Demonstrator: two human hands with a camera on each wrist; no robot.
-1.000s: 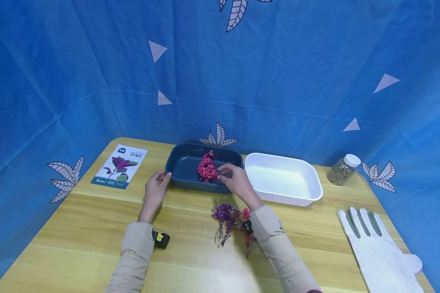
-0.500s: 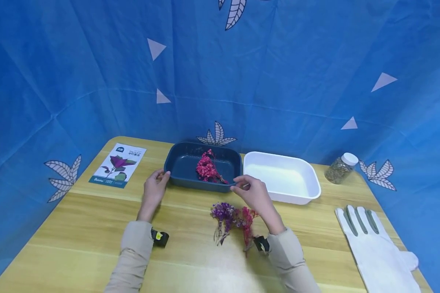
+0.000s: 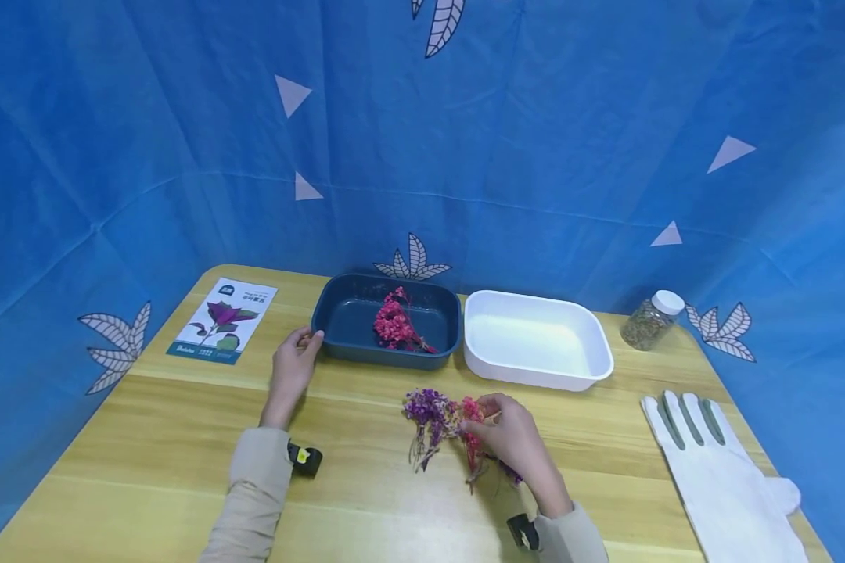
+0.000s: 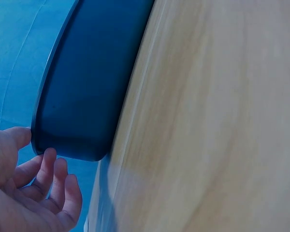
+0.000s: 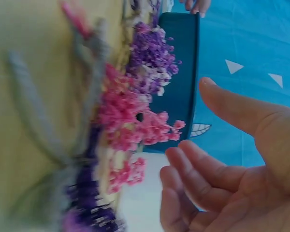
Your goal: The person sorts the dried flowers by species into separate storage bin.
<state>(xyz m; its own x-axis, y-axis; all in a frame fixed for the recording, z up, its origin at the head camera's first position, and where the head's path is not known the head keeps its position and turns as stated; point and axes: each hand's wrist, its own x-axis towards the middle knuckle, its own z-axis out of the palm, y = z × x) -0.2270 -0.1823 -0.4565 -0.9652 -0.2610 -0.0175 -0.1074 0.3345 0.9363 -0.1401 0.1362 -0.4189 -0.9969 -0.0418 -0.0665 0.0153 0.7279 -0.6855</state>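
The left hand (image 3: 293,369) pinches the near left corner of the navy tray (image 3: 383,356), where a pink bunch (image 3: 393,322) rests. In front, a purple bunch (image 3: 426,408) and a pink sprig (image 3: 471,438) lie on the table (image 3: 183,446); beside the sprig, the right hand (image 3: 512,438) is parted, grasping nothing. Behind that hand stands a white tray (image 3: 528,376)

- A printed card (image 3: 221,320) is lying flat near the far left corner of the wooden worktop (image 3: 148,446), showing a purple bloom.
- A white tray (image 3: 538,336) is resting near the far edge.
- A clear jar (image 3: 651,320) with a white lid is sitting to its right, holding small brownish bits.
- A white-and-green glove (image 3: 725,477) is lying by the right edge.
- A blue cloth (image 3: 408,141) is hanging behind, displaying pale triangles and leaves.
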